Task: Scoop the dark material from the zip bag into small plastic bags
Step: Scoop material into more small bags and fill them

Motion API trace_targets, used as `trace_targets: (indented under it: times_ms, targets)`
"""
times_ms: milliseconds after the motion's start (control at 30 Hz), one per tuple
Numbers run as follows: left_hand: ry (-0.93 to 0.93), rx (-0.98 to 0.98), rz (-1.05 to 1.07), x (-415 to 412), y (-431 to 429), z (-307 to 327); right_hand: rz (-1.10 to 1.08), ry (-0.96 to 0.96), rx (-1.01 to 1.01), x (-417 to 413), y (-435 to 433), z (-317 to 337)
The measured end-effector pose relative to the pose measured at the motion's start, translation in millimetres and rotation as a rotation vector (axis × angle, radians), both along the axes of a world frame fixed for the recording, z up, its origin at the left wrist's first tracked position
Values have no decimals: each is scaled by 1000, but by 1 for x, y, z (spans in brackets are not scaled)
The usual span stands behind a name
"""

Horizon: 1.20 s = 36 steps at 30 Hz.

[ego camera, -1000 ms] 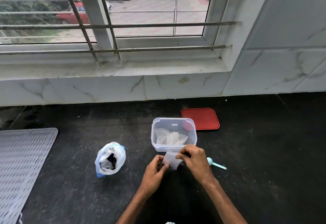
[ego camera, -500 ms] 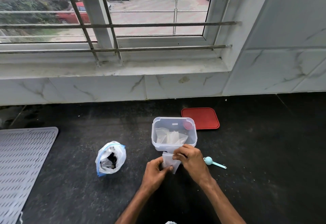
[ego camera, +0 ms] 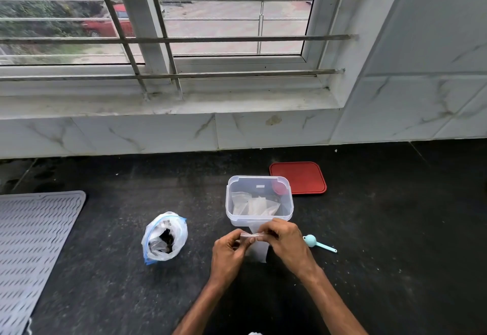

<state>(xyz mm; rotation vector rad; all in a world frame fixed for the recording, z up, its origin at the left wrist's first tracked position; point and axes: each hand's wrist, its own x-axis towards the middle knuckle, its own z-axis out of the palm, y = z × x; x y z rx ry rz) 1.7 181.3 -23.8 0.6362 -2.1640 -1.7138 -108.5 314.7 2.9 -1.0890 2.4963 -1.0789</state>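
Pinching the top edge of a small plastic bag (ego camera: pixel 257 249) with both hands, just in front of the clear tub (ego camera: pixel 259 199) on the black counter (ego camera: pixel 395 255). Left hand (ego camera: pixel 229 254) clamped on the left end of the bag's mouth strip, thumb and fingers closed over it; right hand (ego camera: pixel 283 239) clamped on the right end, knuckles up. Mouth strip stretched level between the two grips, long axis running left to right, opening toward the top, body of the bag hanging straight down below it with its bottom edge near the counter. Hard to tell whether the mouth is parted or sealed.

Sitting to the left, well apart from the hands: zip bag (ego camera: pixel 164 238), standing upright and slumped, mouth gaping upward and slightly toward the camera, dark material (ego camera: pixel 166 239) visible inside, blue zip strip along its edges. Lying just right of the right hand: light blue scoop (ego camera: pixel 317 242), bowl toward the hand, handle pointing right and a little toward the camera, untouched. Holding more folded clear bags: the lidless tub. Resting flat behind and right of the tub: red lid (ego camera: pixel 299 178). Covering the counter's far left: grey ridged mat (ego camera: pixel 31 242).
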Motion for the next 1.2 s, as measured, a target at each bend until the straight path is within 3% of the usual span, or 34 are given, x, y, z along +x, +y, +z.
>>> trace_targets:
  times_ms: [233,433,600,767,1000,1200]
  targets:
    - [-15,39,33,-2,1,0,-43,132,125,4,5,3]
    - [-58,0,39,-6,0,-7,-7,6,188,0,9,-2]
    - [-83,-16,142,-5,-4,-8,-179,-15,211,-5,11,-6]
    - [-130,-32,130,-13,-4,-11,-267,102,261,-2,8,-5]
    - [-297,-164,87,-23,-7,-5,-178,140,343,-9,13,0]
    - [-316,-201,119,-19,-4,9,-211,212,208,-31,10,22]
